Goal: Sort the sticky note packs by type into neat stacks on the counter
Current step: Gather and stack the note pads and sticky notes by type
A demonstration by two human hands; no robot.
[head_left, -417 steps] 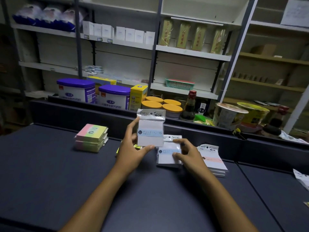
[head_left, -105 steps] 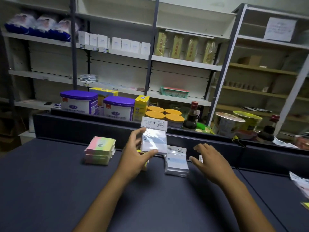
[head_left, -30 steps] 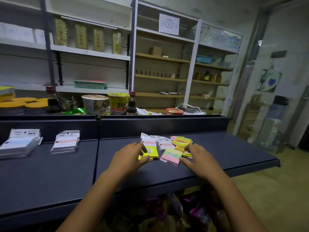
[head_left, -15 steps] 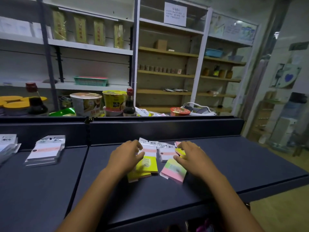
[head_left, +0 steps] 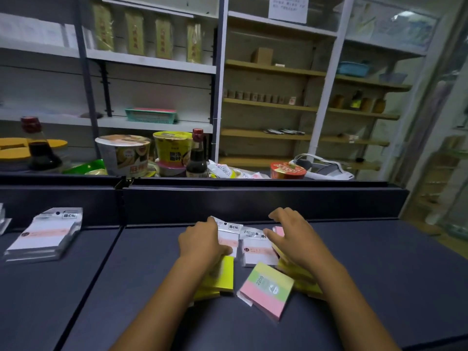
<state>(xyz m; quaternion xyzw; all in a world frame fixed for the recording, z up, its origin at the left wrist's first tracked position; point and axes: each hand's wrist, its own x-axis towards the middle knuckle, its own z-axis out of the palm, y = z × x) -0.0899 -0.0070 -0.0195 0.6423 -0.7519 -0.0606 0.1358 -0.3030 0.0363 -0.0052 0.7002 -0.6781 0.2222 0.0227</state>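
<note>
Sticky note packs [head_left: 255, 249], still a mixed heap, now lie directly under both hands, the left hand [head_left: 202, 243] curling onto a white bagged pack [head_left: 229, 240] and the right hand [head_left: 293, 239] spread across the yellow ones [head_left: 301, 277], so another sorting round begins beside the finished stack [head_left: 43, 236] far off left.

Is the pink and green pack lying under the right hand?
No, the pink and green pack lies uncovered on the counter, between the two forearms.

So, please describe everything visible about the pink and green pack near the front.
The pink and green pack is a flat square pad in clear glossy wrap, banded green, pink, green, pink, with "2209" printed on top. It lies flat and skewed on the dark counter, its far corner against the loose pile. No hand touches it.
</note>
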